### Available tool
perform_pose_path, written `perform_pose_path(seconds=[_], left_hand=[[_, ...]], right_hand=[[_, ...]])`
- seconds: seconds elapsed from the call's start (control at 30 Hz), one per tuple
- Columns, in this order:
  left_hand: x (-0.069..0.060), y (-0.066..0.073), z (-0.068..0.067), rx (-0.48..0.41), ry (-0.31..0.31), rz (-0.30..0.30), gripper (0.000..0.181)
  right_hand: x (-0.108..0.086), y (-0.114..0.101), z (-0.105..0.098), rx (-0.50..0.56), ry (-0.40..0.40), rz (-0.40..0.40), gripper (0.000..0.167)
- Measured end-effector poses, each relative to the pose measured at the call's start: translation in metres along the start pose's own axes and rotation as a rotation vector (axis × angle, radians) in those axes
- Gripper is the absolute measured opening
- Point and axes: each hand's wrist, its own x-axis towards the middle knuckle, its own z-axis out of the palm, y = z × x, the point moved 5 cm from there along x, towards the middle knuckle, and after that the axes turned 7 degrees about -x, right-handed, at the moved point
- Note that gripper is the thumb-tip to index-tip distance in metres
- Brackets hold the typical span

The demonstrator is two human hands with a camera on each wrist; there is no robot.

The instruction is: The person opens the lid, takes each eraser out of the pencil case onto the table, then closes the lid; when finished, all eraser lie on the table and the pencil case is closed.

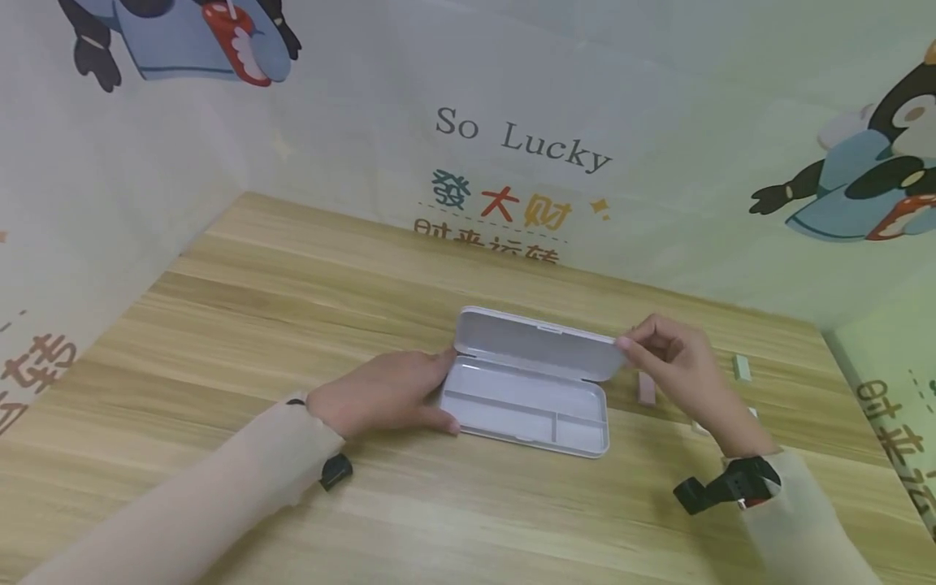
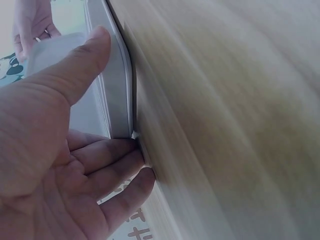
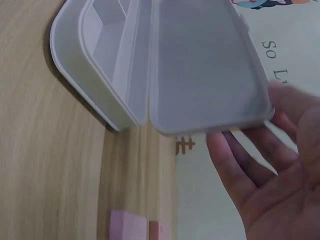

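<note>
A pale grey plastic pencil case lies on the wooden table with its hinged lid raised at the back. Thin dividers split its tray, and no contents show in the compartments. My left hand holds the case at its left end, thumb along the front side and fingers at the back corner. With thumb and fingertips my right hand pinches the lid's free corner at the right, as the right wrist view also shows.
Right of the case lies a small pink block, with a pale green one farther right. Something white is partly hidden by the right wrist. A printed cloth hangs behind the wooden table.
</note>
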Motion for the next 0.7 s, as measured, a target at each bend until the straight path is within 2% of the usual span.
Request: perform_pose_path(seconds=[0.1,0.23,0.33,0.4,0.53,0.7], left_hand=[[0.000,0.000,0.000,0.023,0.002,-0.002,0.096],[0.000,0.000,-0.001,0.050,0.003,-0.008,0.098],[0.000,-0.001,-0.001,0.045,0.000,-0.010,0.094],[0.000,-0.001,0.000,0.032,0.000,-0.006,0.089],[0.000,-0.003,0.000,-0.012,0.002,-0.003,0.085],[0.000,-0.006,0.000,-0.074,-0.017,-0.029,0.089]], right_hand=[[-0.006,0.000,0.000,0.005,-0.113,-0.002,0.011],[-0.013,0.002,0.003,0.013,-0.271,0.016,0.017],[-0.017,0.005,0.006,0.044,-0.352,0.021,0.022],[-0.020,0.004,0.009,0.068,-0.376,0.000,0.023],[-0.024,0.003,0.013,0.083,-0.372,-0.048,0.024],[-0.030,0.003,0.017,0.015,-0.350,-0.086,0.028]])
